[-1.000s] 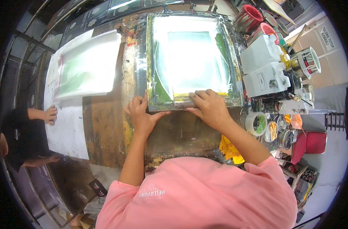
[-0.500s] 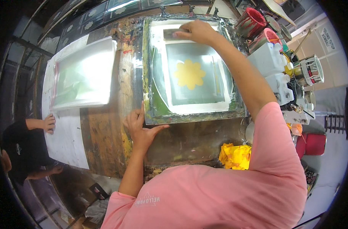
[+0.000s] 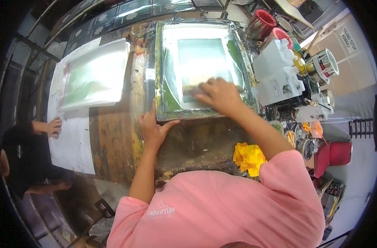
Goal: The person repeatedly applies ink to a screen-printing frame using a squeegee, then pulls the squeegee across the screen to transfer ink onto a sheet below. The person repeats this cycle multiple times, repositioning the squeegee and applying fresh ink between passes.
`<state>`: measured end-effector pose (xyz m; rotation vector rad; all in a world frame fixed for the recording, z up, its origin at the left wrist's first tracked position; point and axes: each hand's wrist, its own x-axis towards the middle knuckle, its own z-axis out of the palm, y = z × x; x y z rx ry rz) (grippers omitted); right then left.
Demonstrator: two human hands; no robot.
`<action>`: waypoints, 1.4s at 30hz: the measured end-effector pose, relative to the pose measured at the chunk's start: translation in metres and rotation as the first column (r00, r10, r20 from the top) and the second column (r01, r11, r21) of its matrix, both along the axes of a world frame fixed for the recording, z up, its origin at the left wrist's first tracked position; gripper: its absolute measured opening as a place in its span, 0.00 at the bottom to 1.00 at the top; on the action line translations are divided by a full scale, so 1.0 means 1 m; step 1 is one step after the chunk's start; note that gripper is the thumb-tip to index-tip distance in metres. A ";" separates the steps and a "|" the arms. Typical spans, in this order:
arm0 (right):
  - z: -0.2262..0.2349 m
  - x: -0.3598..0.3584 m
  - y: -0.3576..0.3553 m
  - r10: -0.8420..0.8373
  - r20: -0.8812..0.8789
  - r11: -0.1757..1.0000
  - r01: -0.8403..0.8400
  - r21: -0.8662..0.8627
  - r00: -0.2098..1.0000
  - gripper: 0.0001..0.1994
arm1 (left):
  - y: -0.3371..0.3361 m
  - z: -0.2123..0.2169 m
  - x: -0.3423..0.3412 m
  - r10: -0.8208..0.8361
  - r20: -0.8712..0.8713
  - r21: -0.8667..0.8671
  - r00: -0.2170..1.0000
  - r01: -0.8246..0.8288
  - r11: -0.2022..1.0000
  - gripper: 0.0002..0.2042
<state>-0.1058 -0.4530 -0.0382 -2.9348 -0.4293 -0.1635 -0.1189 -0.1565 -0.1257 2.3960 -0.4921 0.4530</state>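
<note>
A screen-printing frame (image 3: 159, 70), with green mesh and a white-taped border, lies flat on the worktable. My right hand (image 3: 219, 94) is closed on a squeegee (image 3: 190, 89), which rests across the near part of the screen's window; both are blurred. Just beyond the squeegee shows a pale yellow patch (image 3: 194, 78) of the flower design; the rest of it is covered. My left hand (image 3: 153, 129) is spread at the frame's near left corner, its thumb along the near edge and a finger up the left side.
Left of the frame, clear plastic sheets (image 3: 95, 74) lie stacked on white paper (image 3: 74, 140). A co-worker's hand (image 3: 55, 127) rests on the paper's left edge. Paint cans (image 3: 260, 24) and white jugs (image 3: 275, 84) crowd the right side. A crumpled yellow cloth (image 3: 249, 159) lies at the near right.
My right hand has drawn the squeegee from the far end of the screen toward me, over the yellow flower. My left hand stays at the corner.
</note>
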 end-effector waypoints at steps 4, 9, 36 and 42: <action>0.026 -0.041 0.012 -0.008 0.006 1.000 0.007 0.026 1.000 0.23 | -0.004 0.010 -0.002 -0.010 -0.036 -0.065 0.999 0.008 0.998 0.52; 0.071 -0.040 0.014 0.023 0.379 0.999 -0.036 0.029 0.925 0.20 | -0.031 0.068 -0.002 -0.187 -0.263 -0.693 0.946 -0.050 0.719 0.43; 0.234 0.090 -0.004 -0.133 0.620 0.989 0.061 0.136 0.773 0.31 | -0.093 0.100 0.060 0.037 -0.121 -0.239 0.992 -0.066 0.969 0.31; 0.221 0.083 -0.004 -0.114 0.641 0.994 0.085 0.076 0.759 0.31 | -0.027 0.119 0.071 0.162 -0.144 -0.552 0.976 -0.215 0.805 0.29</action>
